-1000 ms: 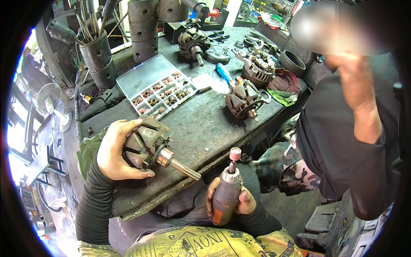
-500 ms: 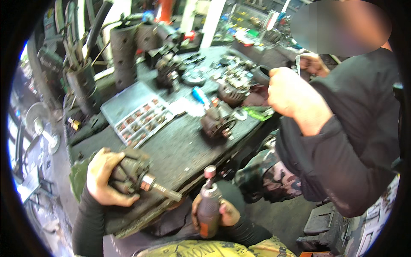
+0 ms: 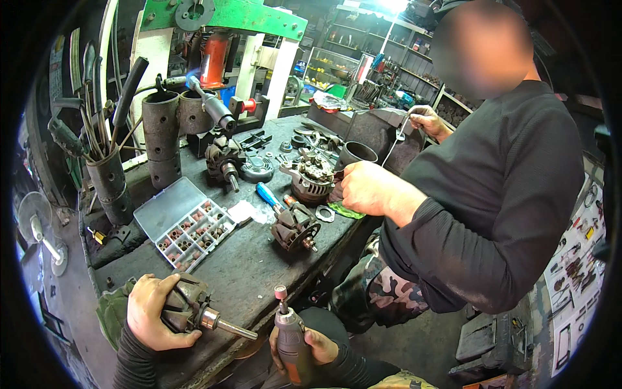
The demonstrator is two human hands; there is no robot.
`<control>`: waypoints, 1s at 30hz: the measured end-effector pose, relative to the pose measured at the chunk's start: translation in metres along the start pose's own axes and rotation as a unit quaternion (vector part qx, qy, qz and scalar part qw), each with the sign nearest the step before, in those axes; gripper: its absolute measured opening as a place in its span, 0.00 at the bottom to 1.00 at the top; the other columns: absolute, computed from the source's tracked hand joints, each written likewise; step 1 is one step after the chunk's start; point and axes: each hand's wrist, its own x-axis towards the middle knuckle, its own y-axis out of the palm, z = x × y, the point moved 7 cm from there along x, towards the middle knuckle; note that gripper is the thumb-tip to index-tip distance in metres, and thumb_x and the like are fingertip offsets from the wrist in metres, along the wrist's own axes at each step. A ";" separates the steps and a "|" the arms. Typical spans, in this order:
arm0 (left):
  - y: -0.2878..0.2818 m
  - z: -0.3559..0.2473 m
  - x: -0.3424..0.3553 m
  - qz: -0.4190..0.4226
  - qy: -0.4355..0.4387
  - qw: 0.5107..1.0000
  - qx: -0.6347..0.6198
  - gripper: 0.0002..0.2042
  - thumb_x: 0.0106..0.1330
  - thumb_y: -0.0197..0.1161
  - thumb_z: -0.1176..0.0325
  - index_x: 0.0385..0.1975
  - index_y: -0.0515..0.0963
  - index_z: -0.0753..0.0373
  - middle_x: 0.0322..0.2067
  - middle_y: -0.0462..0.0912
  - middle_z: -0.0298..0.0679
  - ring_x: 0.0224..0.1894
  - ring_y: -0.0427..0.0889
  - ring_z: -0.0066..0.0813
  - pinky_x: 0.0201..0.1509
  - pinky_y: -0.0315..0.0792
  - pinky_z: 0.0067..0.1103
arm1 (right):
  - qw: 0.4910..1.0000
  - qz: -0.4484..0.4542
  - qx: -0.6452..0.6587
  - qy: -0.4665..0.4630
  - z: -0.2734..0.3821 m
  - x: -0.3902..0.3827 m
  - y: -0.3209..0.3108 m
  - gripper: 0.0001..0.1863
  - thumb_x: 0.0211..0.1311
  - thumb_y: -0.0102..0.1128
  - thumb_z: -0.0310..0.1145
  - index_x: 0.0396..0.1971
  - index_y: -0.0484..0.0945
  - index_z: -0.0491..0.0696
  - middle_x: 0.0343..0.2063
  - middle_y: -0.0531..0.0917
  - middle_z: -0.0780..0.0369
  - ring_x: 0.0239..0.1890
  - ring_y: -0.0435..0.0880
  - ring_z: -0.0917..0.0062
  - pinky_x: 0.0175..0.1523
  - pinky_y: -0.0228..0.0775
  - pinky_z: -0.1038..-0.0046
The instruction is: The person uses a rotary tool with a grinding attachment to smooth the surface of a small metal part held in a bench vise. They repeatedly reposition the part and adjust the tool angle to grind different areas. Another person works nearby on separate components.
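My left hand (image 3: pixel 152 311) grips a worn metal rotor (image 3: pixel 184 305) on the front of the dark workbench (image 3: pixel 243 279), its shaft pointing right. My right hand (image 3: pixel 317 347) holds a grey rotary tool (image 3: pixel 291 340) upright beside the shaft, with a small pinkish cylindrical bit (image 3: pixel 280 292) on top; the bit is apart from the rotor. Green cloth (image 3: pixel 110 314) lies left of the rotor. An open compartment box of small bits (image 3: pixel 194 240) rests farther back. Another rotor (image 3: pixel 295 230), a blue-handled tool (image 3: pixel 269 194) and an alternator body (image 3: pixel 311 185) lie beyond.
A co-worker (image 3: pixel 492 201) stands at the right, holding a thin metal strip (image 3: pixel 395 146) between both hands. Steel tool cylinders (image 3: pixel 162 149), a green press (image 3: pixel 220 23) and a third rotor (image 3: pixel 223 165) are at the back. A black case (image 3: pixel 483 343) sits low right.
The view has tilted up, showing the press and shelves; my hands and what they hold appear lower. The co-worker's raised near hand has come down over the bench, with a thin strip now visible.
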 end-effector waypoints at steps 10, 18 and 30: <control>0.000 -0.003 0.000 0.037 -0.048 0.996 0.058 0.46 0.30 0.82 0.46 0.55 0.76 0.63 0.45 0.79 0.46 0.51 0.79 0.49 0.69 0.60 0.57 | 0.998 -0.024 0.054 -0.028 0.004 0.000 0.007 0.41 0.61 0.62 0.66 0.55 0.71 0.41 0.35 0.83 0.55 0.33 0.85 0.69 0.39 0.78 0.70; -0.001 -0.003 -0.003 0.017 -0.034 0.998 0.057 0.48 0.29 0.82 0.43 0.56 0.76 0.61 0.57 0.75 0.52 0.61 0.73 0.58 0.71 0.54 0.59 | 0.999 0.004 0.033 -0.030 0.006 -0.001 0.008 0.41 0.61 0.62 0.62 0.60 0.66 0.43 0.39 0.82 0.54 0.36 0.84 0.67 0.40 0.77 0.70; 0.002 0.000 -0.011 0.008 -0.003 0.998 0.057 0.44 0.35 0.77 0.38 0.54 0.77 0.60 0.59 0.72 0.56 0.66 0.68 0.64 0.72 0.51 0.62 | 0.999 0.008 0.025 -0.045 0.009 -0.002 0.012 0.39 0.61 0.62 0.61 0.55 0.69 0.39 0.35 0.82 0.52 0.31 0.83 0.68 0.37 0.76 0.72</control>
